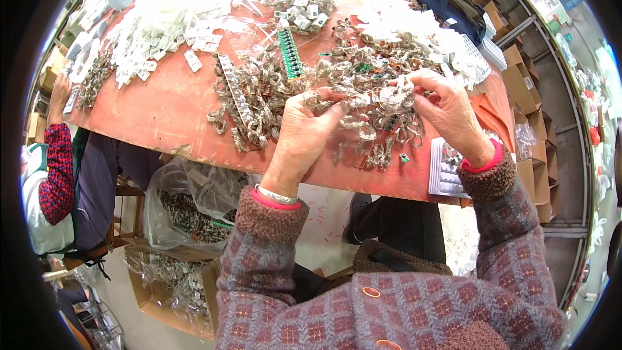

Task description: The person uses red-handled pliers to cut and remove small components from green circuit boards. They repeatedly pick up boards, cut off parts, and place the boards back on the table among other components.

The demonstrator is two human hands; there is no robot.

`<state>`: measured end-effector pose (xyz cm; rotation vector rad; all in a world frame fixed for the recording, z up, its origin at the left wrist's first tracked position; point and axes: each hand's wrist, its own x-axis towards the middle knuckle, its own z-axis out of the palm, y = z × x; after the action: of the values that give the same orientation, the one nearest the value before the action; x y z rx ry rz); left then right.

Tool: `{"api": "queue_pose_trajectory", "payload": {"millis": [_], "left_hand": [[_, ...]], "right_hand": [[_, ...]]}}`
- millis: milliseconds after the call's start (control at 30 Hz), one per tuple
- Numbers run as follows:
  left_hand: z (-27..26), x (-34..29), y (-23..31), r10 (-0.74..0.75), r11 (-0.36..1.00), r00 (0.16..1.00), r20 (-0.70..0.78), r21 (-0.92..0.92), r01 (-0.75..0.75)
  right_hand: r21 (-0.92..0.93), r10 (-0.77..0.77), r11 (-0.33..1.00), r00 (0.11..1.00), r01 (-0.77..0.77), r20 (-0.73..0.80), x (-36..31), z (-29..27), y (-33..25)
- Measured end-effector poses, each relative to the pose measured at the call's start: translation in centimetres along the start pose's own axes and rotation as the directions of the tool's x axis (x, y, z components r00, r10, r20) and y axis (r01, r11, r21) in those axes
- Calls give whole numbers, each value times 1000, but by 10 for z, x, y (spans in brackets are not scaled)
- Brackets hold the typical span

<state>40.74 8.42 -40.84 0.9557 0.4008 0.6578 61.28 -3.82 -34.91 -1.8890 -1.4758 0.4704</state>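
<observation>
The ends of the fingers were partly lost among shiny loops, so it was hard to make out where one wire finished and another began. The left hand [308, 126] had its thumb and forefinger close together, a narrow grip; whether a strand was pinched there, I cannot tell. The right hand [450, 107] was bent inward, palm partly hidden, with thumb and forefinger about a pale cable coil [394, 96], which it seemed to hold. This coil was between the two hands, above the near side of a cable pile [363, 133]. It looked clear and whitish, wound in small loops, its lower part mixing with the pile.

Beyond the left grip stood out a green circuit strip [289, 54] with dark parts in a row. Below the right grip lay a white tray [436, 181], partly covered by that forearm and sleeve.
</observation>
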Motion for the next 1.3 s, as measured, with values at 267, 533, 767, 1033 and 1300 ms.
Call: {"api": "queue_pose_trajectory", "payload": {"millis": [267,533,767,1033,1300], "left_hand": [[-3,2,-1,48,996,999,-5,75,-47],[-4,3,-2,25,997,999,-24,77,-23],[0,-1,3,-22,1000,998,-53,8,22],[0,-1,5,-97,995,992,-77,-7,97],[1,-1,4,-105,994,987,-122,10,107]], "right_hand": [[263,4,964,988,-45,154,6,1,3],[242,37,967,982,-82,187,5,4,2],[329,48,941,993,-81,109,4,4,1],[206,72,974,992,-92,102,1,2,-1],[-105,-82,992,990,70,-117,3,1,-6]]}}
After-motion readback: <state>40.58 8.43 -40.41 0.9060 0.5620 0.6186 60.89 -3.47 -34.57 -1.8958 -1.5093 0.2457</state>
